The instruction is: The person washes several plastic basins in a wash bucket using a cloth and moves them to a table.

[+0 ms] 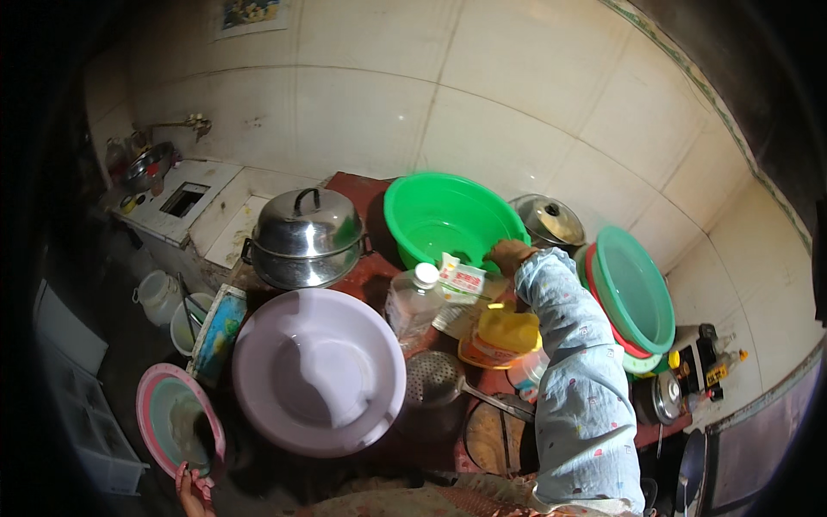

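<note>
My left hand (192, 492) is low at the left, its fingers on the rim of a pink plastic basin (146, 420). This basin is tilted, and a teal inner surface shows inside it. My right hand (509, 256) reaches across the table to the near right rim of a large bright green basin (446, 220); its fingers curl over the edge and are partly hidden. Close by that hand are a printed plastic packet (462, 282) and a yellow container (509, 328). A wide pale lilac basin (271, 388) stands in front of me.
A lidded steel steamer pot (307, 236) and a clear white-capped jug (413, 297) stand on the red table (352, 187). A perforated skimmer (433, 378) lies nearer me. Stacked basins (636, 291) lean at right, before several bottles (717, 371). A tiled sink counter (223, 226) is at left.
</note>
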`<state>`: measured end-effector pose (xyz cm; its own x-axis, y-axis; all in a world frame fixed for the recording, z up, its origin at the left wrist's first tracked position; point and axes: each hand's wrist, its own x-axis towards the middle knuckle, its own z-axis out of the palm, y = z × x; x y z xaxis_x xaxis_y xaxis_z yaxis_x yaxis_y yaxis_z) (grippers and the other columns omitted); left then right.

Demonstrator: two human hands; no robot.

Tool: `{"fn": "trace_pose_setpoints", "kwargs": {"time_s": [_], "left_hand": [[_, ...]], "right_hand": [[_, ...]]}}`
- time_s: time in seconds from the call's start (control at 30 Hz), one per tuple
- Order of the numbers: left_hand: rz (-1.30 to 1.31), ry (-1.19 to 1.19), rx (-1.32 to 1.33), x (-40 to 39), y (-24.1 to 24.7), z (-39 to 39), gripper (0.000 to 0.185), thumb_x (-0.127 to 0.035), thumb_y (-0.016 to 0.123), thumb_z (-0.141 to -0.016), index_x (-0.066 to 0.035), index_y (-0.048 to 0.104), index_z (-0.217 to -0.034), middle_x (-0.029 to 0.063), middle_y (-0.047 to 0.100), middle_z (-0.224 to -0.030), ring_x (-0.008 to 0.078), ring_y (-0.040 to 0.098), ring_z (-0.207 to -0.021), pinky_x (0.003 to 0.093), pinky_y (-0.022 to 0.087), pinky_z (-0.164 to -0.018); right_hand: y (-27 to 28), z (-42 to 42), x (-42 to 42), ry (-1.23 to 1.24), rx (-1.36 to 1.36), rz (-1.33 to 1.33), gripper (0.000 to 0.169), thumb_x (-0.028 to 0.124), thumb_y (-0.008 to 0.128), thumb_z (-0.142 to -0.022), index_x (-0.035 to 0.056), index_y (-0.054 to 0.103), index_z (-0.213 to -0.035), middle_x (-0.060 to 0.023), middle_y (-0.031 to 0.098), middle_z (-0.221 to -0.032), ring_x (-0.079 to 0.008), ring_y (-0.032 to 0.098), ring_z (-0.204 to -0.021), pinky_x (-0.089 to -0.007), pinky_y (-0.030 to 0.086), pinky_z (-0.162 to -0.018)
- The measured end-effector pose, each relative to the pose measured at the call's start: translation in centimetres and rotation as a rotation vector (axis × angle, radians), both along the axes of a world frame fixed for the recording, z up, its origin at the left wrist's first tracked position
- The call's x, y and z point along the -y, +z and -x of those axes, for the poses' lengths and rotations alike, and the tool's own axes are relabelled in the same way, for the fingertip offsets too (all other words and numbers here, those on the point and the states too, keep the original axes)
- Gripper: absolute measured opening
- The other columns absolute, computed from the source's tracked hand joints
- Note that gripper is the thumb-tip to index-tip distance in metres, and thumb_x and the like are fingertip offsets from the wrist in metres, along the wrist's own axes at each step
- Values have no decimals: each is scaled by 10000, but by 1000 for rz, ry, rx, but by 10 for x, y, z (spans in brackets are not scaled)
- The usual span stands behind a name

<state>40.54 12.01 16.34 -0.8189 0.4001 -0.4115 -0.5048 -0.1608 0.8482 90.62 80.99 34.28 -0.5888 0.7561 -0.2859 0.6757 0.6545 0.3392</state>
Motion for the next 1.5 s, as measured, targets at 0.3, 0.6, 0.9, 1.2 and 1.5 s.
{"fn": "trace_pose_setpoints", "kwargs": {"time_s": [0.3,0.6,0.9,1.2,1.5], "left_hand": [[132,-35,61,13,79,-44,265,-201,531,-933,-44,545,-1146,31,557,-886,110,510,-769,236,409,-598],[-208,-441,389,32,-33,56,225,-235,492,-971,-92,579,-1122,54,633,-985,185,585,-885,322,531,-756],[-259,-599,439,-11,-57,95,265,-241,486,-974,-23,578,-1093,90,605,-946,191,563,-900,313,503,-817],[-542,-778,987,-50,-76,96,365,-302,422,-989,-58,548,-1231,129,603,-1138,226,573,-1016,376,478,-894],[-648,-811,1184,-40,-79,124,536,-456,306,-985,-90,466,-1344,95,500,-1333,306,397,-1272,586,361,-974]], "right_hand": [[-35,15,-21,-138,-135,65,282,212,594,-840,127,644,-1104,-181,640,-1050,-331,630,-952,-405,511,-775],[46,9,-8,374,-360,-398,181,254,666,-743,79,638,-778,-150,628,-780,-335,625,-765,-454,498,-651],[148,-168,108,110,-488,-770,76,81,618,-720,59,548,-741,-132,554,-731,-339,558,-759,-431,445,-676],[102,-289,153,-242,-591,-881,193,109,689,-712,27,516,-729,-161,565,-742,-374,563,-749,-460,446,-647],[30,-329,155,-563,-500,-642,439,416,661,-797,157,611,-1147,-145,636,-1037,-313,605,-961,-470,424,-843]]}}
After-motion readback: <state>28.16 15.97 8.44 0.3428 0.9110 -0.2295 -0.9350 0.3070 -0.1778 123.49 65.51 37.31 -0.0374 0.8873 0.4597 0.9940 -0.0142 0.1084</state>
